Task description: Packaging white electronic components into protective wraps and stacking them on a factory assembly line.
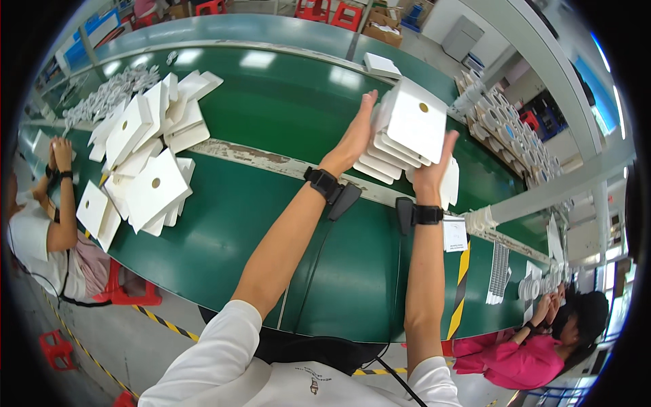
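Note:
A stack of white square boxes (pixel 415 123) sits at the far edge of the bench, the top one marked with a small gold dot. Against its left side lies my left hand (pixel 352 141), fingers stretched along the boxes. My right hand (pixel 435 169) presses the right side, so the stack is held between both palms; its fingers are slightly blurred. Several lower boxes stick out unevenly toward me. More white pieces (pixel 450 184) show just right of my right hand, partly hidden by it. Each wrist wears a black strap with a device.
A loose pile of white boxes (pixel 154 184) covers the left bench, with grey cables (pixel 115 91) behind. Another white box (pixel 382 66) lies beyond the stack. A metal post (pixel 556 183) and shelf of rolls (pixel 502 132) stand right. Co-workers sit at both sides.

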A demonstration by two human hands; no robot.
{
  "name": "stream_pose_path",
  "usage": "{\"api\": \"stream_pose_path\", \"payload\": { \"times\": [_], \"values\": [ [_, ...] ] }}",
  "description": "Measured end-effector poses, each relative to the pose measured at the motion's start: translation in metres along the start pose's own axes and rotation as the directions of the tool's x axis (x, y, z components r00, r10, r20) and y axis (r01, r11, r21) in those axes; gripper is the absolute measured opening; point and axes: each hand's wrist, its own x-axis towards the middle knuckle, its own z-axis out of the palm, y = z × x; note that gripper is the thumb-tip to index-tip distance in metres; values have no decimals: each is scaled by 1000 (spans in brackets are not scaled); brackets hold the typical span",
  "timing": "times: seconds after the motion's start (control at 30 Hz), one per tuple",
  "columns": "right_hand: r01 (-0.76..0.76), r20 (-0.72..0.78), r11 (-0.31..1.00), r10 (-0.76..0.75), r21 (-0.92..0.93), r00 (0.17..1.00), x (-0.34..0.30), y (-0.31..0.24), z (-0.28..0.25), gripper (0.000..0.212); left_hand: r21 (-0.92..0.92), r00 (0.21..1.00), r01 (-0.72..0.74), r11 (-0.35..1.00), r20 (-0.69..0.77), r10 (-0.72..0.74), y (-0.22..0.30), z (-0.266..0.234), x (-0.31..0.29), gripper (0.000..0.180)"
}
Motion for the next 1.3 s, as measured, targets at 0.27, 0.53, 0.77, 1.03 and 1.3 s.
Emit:
{"api": "stream_pose_path", "payload": {
  "times": [0.27, 0.53, 0.77, 1.03, 1.3],
  "values": [
    [727, 651, 44, -410, -685, 639, -79, -109, 63, 60, -148, 989, 108, 983, -86, -122, -38, -33, 17, 85],
    [742, 821, -460, 47, -488, 570, -67, -85, 75, 81, -151, 985, 65, 986, -149, -88, -57, -38, 23, 84],
    [750, 777, -313, 56, -583, 627, -52, -85, 68, 86, -181, 995, 49, 982, -79, -64, -61, -40, 23, 82],
    [645, 619, 151, -189, -749, 762, -32, -95, 45, 63, 65, 987, -143, 987, -63, 148, -68, -22, 35, 75],
    [-242, -13, 960, 242, -139, 970, 22, -38, -21, 58, 101, 993, -100, 990, 78, 93, -51, -18, 27, 82]
  ]
}}
